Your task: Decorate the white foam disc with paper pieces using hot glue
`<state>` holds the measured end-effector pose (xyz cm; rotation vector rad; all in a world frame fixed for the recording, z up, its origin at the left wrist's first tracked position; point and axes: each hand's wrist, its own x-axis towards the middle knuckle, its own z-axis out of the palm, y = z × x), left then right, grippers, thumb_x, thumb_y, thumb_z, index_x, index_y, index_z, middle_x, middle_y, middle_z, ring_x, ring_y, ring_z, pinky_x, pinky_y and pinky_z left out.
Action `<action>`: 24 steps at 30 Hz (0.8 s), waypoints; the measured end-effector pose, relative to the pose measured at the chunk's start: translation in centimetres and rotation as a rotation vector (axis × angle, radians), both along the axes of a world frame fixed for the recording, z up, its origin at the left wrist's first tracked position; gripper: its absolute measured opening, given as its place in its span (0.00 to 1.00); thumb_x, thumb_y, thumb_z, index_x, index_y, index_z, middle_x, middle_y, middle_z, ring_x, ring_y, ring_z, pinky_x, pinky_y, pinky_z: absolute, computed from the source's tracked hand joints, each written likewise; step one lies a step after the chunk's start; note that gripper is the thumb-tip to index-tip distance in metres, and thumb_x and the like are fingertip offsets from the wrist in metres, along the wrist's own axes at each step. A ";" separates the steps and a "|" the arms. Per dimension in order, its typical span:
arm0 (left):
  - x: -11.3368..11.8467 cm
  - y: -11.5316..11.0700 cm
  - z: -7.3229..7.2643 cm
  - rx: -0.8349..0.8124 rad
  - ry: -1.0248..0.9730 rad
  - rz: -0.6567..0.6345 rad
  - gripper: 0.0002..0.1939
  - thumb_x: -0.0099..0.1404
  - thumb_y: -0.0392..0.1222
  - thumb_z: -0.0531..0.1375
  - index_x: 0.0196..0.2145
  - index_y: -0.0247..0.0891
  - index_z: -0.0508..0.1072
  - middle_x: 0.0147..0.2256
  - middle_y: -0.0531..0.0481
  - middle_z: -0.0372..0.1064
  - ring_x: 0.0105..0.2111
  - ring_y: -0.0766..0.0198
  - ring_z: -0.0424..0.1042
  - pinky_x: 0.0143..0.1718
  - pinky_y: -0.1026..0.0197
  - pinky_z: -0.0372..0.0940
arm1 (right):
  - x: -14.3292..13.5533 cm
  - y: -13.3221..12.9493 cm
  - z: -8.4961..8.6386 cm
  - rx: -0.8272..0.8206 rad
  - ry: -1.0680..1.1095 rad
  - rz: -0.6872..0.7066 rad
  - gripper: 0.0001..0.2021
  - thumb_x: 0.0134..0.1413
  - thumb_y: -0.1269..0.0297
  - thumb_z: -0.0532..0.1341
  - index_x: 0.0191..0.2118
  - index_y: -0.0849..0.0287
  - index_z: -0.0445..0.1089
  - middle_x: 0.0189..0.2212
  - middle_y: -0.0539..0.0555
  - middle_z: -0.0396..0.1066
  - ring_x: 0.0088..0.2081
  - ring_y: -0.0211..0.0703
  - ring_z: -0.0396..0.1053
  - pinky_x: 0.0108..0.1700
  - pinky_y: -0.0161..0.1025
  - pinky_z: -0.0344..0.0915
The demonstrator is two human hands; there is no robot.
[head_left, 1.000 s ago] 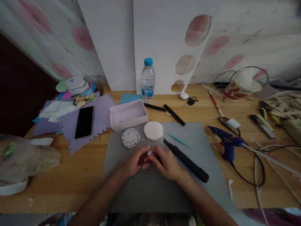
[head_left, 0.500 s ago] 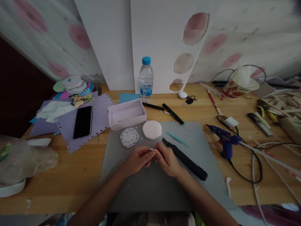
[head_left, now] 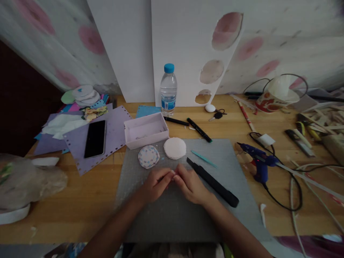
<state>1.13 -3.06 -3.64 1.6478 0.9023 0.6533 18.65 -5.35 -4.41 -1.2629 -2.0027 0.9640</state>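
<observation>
My left hand [head_left: 158, 184] and my right hand [head_left: 190, 184] meet over the grey cutting mat [head_left: 172, 218], fingertips pinched together. Between them is a small white piece [head_left: 172, 172], mostly hidden by the fingers and too small to name. Just beyond lie a round white disc [head_left: 175, 148] and a disc with a blue and pink dotted rim [head_left: 148, 157]. To the right of my right hand rests a black utility knife [head_left: 215, 184], blade end pointing away. A thin teal tool [head_left: 203, 158] lies beside it.
A pale pink open box [head_left: 146, 130] stands behind the discs, near a water bottle [head_left: 168, 91] and black markers [head_left: 199, 129]. On the right are a blue glue gun [head_left: 258, 161] and its cables. A phone [head_left: 95, 139] lies on purple paper at left.
My fingertips have drawn closer together around the small white piece, which shows less now. The whole view has shifted slightly; the things on the table stay in place.
</observation>
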 end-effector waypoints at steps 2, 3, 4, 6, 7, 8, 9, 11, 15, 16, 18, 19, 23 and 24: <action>-0.1 -0.1 -0.2 -0.020 -0.011 0.015 0.21 0.71 0.50 0.48 0.24 0.36 0.64 0.20 0.55 0.59 0.23 0.69 0.59 0.27 0.65 0.55 | -0.2 0.0 -0.2 0.036 -0.063 0.008 0.16 0.67 0.52 0.43 0.33 0.56 0.56 0.22 0.49 0.63 0.22 0.39 0.60 0.25 0.36 0.49; -0.1 -0.1 -0.3 -0.042 -0.021 0.028 0.22 0.71 0.50 0.48 0.24 0.36 0.64 0.20 0.55 0.58 0.22 0.69 0.58 0.27 0.65 0.55 | -0.3 0.0 -0.3 0.044 -0.088 0.010 0.16 0.67 0.52 0.43 0.33 0.56 0.56 0.22 0.50 0.64 0.22 0.39 0.60 0.25 0.36 0.49; 0.0 -0.2 -0.4 -0.061 -0.033 0.043 0.22 0.71 0.51 0.48 0.23 0.36 0.64 0.19 0.56 0.57 0.21 0.69 0.58 0.26 0.66 0.54 | -0.4 0.0 -0.3 0.048 -0.109 0.014 0.15 0.67 0.53 0.43 0.33 0.56 0.56 0.22 0.50 0.64 0.22 0.39 0.60 0.25 0.37 0.49; 0.0 -0.3 -0.6 -0.089 -0.056 0.068 0.23 0.70 0.52 0.48 0.22 0.36 0.62 0.18 0.57 0.55 0.20 0.70 0.56 0.24 0.66 0.53 | -0.6 0.0 -0.3 0.045 -0.135 0.024 0.15 0.67 0.54 0.43 0.34 0.56 0.56 0.22 0.50 0.65 0.21 0.39 0.60 0.25 0.37 0.48; 0.1 -0.3 -0.6 -0.098 -0.063 0.077 0.24 0.70 0.53 0.49 0.21 0.37 0.61 0.17 0.57 0.54 0.20 0.70 0.55 0.23 0.66 0.52 | -0.7 0.0 -0.3 0.041 -0.141 0.030 0.14 0.68 0.55 0.43 0.34 0.56 0.56 0.22 0.50 0.65 0.21 0.39 0.60 0.25 0.37 0.47; 0.2 -0.3 -0.6 -0.105 -0.069 0.081 0.24 0.70 0.54 0.48 0.21 0.37 0.61 0.17 0.57 0.53 0.19 0.70 0.54 0.23 0.66 0.52 | -0.7 0.0 -0.3 0.036 -0.143 0.036 0.14 0.68 0.56 0.42 0.34 0.56 0.56 0.22 0.50 0.65 0.21 0.39 0.60 0.25 0.37 0.47; 0.2 -0.4 -0.6 -0.113 -0.074 0.083 0.24 0.70 0.54 0.48 0.21 0.37 0.61 0.17 0.57 0.53 0.19 0.70 0.54 0.22 0.66 0.51 | -0.7 -0.1 -0.2 0.029 -0.142 0.036 0.14 0.68 0.56 0.42 0.34 0.56 0.55 0.22 0.50 0.65 0.21 0.39 0.60 0.25 0.37 0.47; 0.4 -0.4 -0.5 -0.129 -0.083 0.084 0.24 0.70 0.55 0.48 0.21 0.37 0.61 0.16 0.58 0.52 0.18 0.71 0.53 0.21 0.66 0.50 | -0.8 -0.2 -0.2 0.017 -0.136 0.027 0.14 0.68 0.57 0.41 0.34 0.56 0.55 0.22 0.50 0.65 0.21 0.39 0.60 0.25 0.37 0.47; 0.6 -0.4 -0.3 -0.095 -0.085 0.091 0.26 0.70 0.57 0.47 0.20 0.37 0.58 0.17 0.57 0.52 0.19 0.70 0.53 0.21 0.65 0.50 | -0.9 -0.4 -0.3 0.014 -0.121 0.013 0.13 0.68 0.58 0.40 0.34 0.55 0.54 0.22 0.50 0.64 0.21 0.40 0.60 0.25 0.37 0.46; 0.7 -0.4 -0.2 -0.084 -0.084 0.090 0.26 0.70 0.57 0.47 0.20 0.37 0.58 0.17 0.57 0.53 0.19 0.70 0.54 0.22 0.65 0.50 | -1.0 -0.5 -0.3 0.018 -0.118 0.010 0.13 0.68 0.58 0.41 0.34 0.55 0.54 0.22 0.50 0.64 0.21 0.40 0.60 0.25 0.37 0.47; 0.7 -0.5 -0.4 -0.082 -0.094 0.092 0.26 0.69 0.57 0.48 0.20 0.37 0.58 0.17 0.57 0.53 0.19 0.70 0.53 0.22 0.65 0.50 | -1.1 -0.6 -0.3 0.016 -0.106 -0.003 0.13 0.68 0.58 0.40 0.34 0.55 0.54 0.22 0.50 0.64 0.21 0.40 0.60 0.25 0.37 0.47; 0.8 -0.5 -0.5 -0.099 -0.105 0.098 0.25 0.69 0.56 0.48 0.20 0.37 0.59 0.18 0.57 0.53 0.19 0.70 0.53 0.22 0.65 0.50 | -1.1 -0.6 -0.3 0.010 -0.096 -0.010 0.13 0.68 0.58 0.40 0.34 0.55 0.54 0.22 0.49 0.64 0.21 0.40 0.61 0.25 0.37 0.48; 0.7 -0.5 -0.7 -0.204 -0.158 0.099 0.24 0.68 0.56 0.50 0.21 0.37 0.60 0.17 0.57 0.52 0.18 0.71 0.52 0.20 0.65 0.49 | -1.2 -0.6 -0.3 0.027 -0.055 -0.016 0.13 0.68 0.59 0.40 0.32 0.54 0.53 0.21 0.49 0.63 0.21 0.40 0.61 0.25 0.37 0.49; 0.7 -0.4 -0.7 -0.213 -0.160 0.096 0.24 0.68 0.55 0.50 0.20 0.37 0.61 0.17 0.57 0.52 0.17 0.71 0.52 0.20 0.65 0.49 | -1.2 -0.5 -0.3 0.056 -0.059 -0.009 0.13 0.68 0.59 0.40 0.32 0.54 0.53 0.21 0.49 0.64 0.21 0.40 0.61 0.25 0.37 0.49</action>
